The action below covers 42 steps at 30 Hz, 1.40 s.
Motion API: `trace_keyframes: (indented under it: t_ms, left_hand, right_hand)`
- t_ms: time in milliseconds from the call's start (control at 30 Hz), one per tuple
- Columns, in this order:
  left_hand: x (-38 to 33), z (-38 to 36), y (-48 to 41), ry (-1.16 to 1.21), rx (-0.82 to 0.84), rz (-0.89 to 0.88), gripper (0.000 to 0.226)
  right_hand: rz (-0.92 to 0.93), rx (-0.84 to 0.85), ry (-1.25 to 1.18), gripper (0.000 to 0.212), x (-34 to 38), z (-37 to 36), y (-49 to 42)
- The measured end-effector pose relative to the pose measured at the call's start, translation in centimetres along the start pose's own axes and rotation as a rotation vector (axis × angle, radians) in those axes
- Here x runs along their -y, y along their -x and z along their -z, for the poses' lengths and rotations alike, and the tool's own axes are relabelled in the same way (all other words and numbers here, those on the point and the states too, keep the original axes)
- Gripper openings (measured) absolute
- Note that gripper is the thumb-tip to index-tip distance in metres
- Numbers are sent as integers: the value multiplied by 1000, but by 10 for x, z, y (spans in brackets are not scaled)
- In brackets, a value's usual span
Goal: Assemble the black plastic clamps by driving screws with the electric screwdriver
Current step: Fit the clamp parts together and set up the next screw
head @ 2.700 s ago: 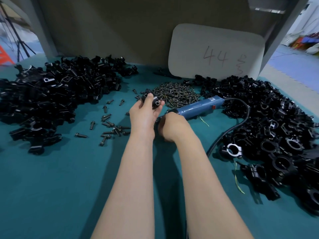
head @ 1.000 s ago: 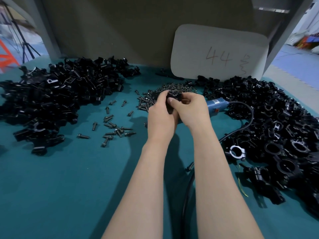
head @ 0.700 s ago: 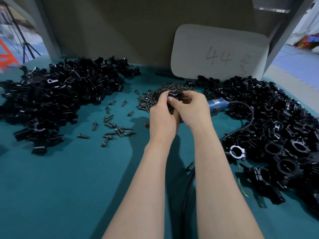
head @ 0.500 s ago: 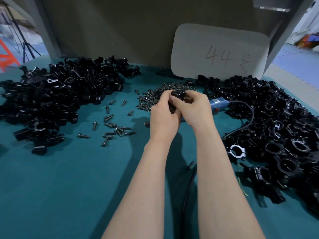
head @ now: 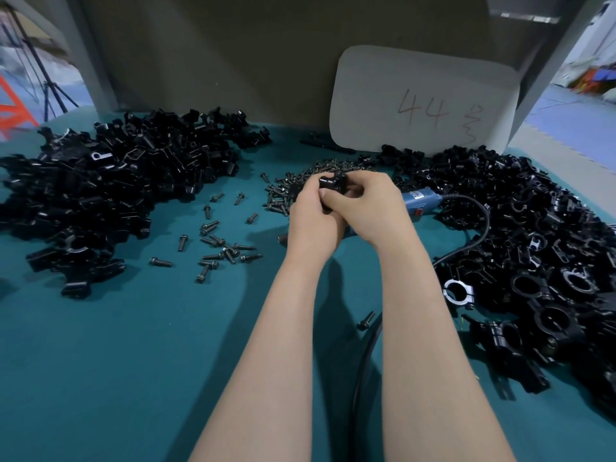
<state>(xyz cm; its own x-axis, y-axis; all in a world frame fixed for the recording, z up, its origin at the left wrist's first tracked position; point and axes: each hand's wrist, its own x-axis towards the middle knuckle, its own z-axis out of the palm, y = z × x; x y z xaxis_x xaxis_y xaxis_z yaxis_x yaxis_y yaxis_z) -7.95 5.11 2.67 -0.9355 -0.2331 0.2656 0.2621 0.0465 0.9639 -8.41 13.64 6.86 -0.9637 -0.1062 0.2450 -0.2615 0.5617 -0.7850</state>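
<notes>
1. Clamp parts pile (head: 110,195) sits left on the table (head: 133,361), clamp pile (head: 533,245) right.
2. Screw heap (head: 293,188) between them, loose screws (head: 216,241) front-left of it.
3. Electric screwdriver (head: 420,198) lies right of the heap, with the board (head: 423,101) behind.

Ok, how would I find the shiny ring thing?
Look at the heap of black clamps on the right of the teal table. At its near left edge, below the black cable, lies the silver clamp. It is the only shiny, metal-coloured ring; all its neighbours are black.

electric screwdriver (head: 420,199): front end hidden behind right hand (head: 366,208) | clamp (head: 330,183): mostly covered by fingers (head: 358,180) | right pile (head: 533,245): cut by right frame edge | cable (head: 480,228): partly under right forearm (head: 416,295)
</notes>
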Motion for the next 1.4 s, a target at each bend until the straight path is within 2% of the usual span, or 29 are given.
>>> trace_keyframes:
  t_ms: [100, 333, 500, 700, 800, 933, 1100, 1267, 1400]
  left_hand:
    - [0, 2, 0, 24, -41, 46, 21]
    - [-1, 2, -1, -78, -80, 52, 30]
    - [0, 3, -1, -94, -83, 36, 13]
    - [0, 2, -1, -92, -89, 55, 11]
    - [0, 3, -1, -83, -80, 62, 9]
    - [0, 3, -1, -69, -79, 71, 10]
    - [0, 4, -2, -4, -98, 140, 3]
    - [-1, 9, -2, 181, -204, 263, 16]
    - [1, 9, 0, 181, -233, 251, 13]
  right_hand:
    - [-34, 63, -75, 12, 2, -1, -1]
    - [-58, 28, -100, 8, 2, -3, -2]
    - [-37, 0, -116, 12, 3, -1, 0]
    - [-20, -15, -105, 20, 4, -1, 2]
    - [-34, -20, -100, 9, 4, -2, 2]
    - [-46, -37, -87, 30, 3, -4, 0]
    - [-76, -2, -93, 29, 7, -7, 0]
    - [-70, -189, -136, 22, 8, -3, -1]
    - [-84, -213, -214, 19, 9, -3, -1]
